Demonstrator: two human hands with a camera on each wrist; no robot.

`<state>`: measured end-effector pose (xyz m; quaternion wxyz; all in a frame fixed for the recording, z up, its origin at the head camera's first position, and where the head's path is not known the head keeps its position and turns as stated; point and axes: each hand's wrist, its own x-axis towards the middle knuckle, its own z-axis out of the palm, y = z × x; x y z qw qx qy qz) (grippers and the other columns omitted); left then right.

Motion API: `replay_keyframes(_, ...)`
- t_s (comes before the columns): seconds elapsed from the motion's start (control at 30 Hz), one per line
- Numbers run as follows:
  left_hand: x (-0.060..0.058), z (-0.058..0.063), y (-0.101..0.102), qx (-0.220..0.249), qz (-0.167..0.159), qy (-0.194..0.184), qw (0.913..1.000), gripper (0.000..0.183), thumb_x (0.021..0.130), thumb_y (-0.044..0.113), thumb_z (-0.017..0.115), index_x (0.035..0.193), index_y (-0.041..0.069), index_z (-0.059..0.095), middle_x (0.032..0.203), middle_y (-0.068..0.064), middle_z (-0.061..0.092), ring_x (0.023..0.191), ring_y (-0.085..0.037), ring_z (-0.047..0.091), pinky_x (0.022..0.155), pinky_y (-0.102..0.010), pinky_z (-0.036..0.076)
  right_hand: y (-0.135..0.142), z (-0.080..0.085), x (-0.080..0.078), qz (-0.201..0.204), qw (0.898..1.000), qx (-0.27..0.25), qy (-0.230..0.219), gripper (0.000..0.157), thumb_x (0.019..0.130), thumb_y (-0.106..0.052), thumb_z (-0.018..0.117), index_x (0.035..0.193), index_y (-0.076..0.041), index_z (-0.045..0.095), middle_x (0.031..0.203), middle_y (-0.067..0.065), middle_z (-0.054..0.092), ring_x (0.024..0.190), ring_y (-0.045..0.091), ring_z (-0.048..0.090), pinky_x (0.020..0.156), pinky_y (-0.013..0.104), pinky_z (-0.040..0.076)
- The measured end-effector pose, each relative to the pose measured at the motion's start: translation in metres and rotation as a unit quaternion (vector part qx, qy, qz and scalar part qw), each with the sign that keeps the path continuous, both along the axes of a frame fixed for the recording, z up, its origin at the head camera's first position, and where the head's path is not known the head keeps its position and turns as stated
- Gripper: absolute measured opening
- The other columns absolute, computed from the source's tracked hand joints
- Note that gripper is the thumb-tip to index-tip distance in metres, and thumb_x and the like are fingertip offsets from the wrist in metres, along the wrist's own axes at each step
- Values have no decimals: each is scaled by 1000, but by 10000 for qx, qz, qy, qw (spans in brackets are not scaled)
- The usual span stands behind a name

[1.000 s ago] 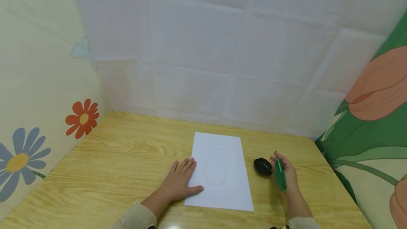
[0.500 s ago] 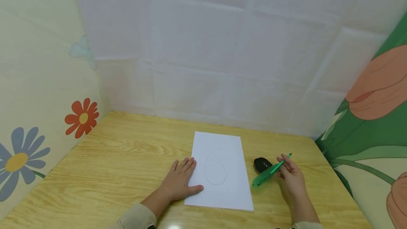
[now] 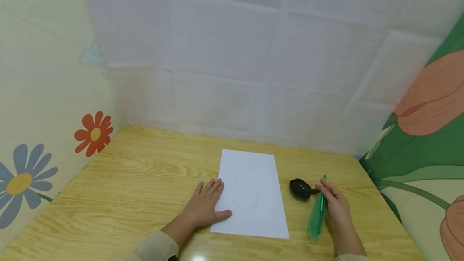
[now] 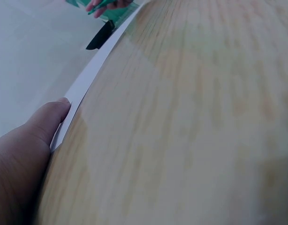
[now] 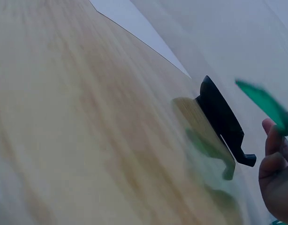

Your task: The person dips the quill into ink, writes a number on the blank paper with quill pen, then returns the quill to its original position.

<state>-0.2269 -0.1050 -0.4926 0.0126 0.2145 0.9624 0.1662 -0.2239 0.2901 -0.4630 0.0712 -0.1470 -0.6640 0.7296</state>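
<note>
My left hand (image 3: 206,204) lies flat with fingers spread, its fingertips and thumb on the left edge of a white sheet of paper (image 3: 268,220). A thin curved line like a 6 is drawn on the sheet. In the left wrist view the thumb (image 4: 48,119) rests on the paper's edge. To the right of the sheet, my right hand (image 3: 337,204) holds a green pen (image 3: 322,202) between thumb and fingers. The pen's lower end is blurred. Beside these fingers sits a glossy black oval object (image 3: 300,189) with a short bent stem, apart from the paper.
The wood-grain table (image 3: 156,164) spreads on both sides of the paper. Behind it hangs a creased white cloth (image 3: 224,71). Flower-patterned cloths stand at the left (image 3: 43,104) and right (image 3: 417,164) edges of the table.
The green pen has swung about in my right hand, its wide lower end going left and then back towards me. The right hand has shifted slightly right. My left hand has stayed still.
</note>
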Motion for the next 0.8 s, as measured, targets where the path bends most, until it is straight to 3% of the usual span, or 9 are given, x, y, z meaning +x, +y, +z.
replay_keyframes(0.17,-1,0,0,-29,23,16,10000,98,86,73,50,153,4,30,162,-11,25,152,-30,20,122,-56,9,3,-1,0,212,9938,1054,-299,55,100,-27,56,151,-16,38,86,-34,67,100,-18,52,90,1,36)
replay_keyframes(0.27,-1,0,0,-38,35,6,10000,99,86,73,50,154,5,29,162,-10,25,152,-29,19,123,-56,9,5,-1,1,394,9871,1459,-527,64,100,-31,56,155,-15,27,108,-25,70,126,0,47,106,14,31)
replay_keyframes(0.37,-2,0,1,-52,46,-5,10000,99,86,74,50,154,5,29,163,-10,25,152,-29,19,123,-56,9,5,-1,1,462,9817,1718,-675,68,98,-34,59,154,-9,28,146,-1,52,147,27,27,119,37,24)
replay_keyframes(0.43,-3,-1,1,-57,51,-7,10000,99,85,74,50,154,5,29,163,-10,25,152,-29,19,123,-56,9,4,-2,1,407,9797,1840,-690,67,97,-34,60,151,-4,34,157,15,34,149,32,19,119,44,22)
replay_keyframes(0.5,-3,-2,1,-68,54,0,10000,99,85,74,50,154,5,29,163,-10,25,152,-29,19,123,-56,9,4,-3,1,307,9772,1964,-751,65,96,-35,62,147,-2,40,153,13,43,145,31,29,114,37,31)
replay_keyframes(0.6,-3,-2,1,-90,56,16,9999,99,85,74,50,154,5,29,162,-10,25,152,-29,19,123,-56,10,5,-5,1,218,9713,2227,-811,61,96,-33,61,145,-1,44,148,15,49,140,30,38,110,36,35)
replay_keyframes(0.8,-3,-3,0,-90,41,10,10000,99,85,74,50,154,5,29,162,-10,25,152,-29,19,123,-56,9,7,-10,3,270,9480,3064,-817,55,97,-32,58,139,2,50,145,26,47,136,43,42,111,54,36)
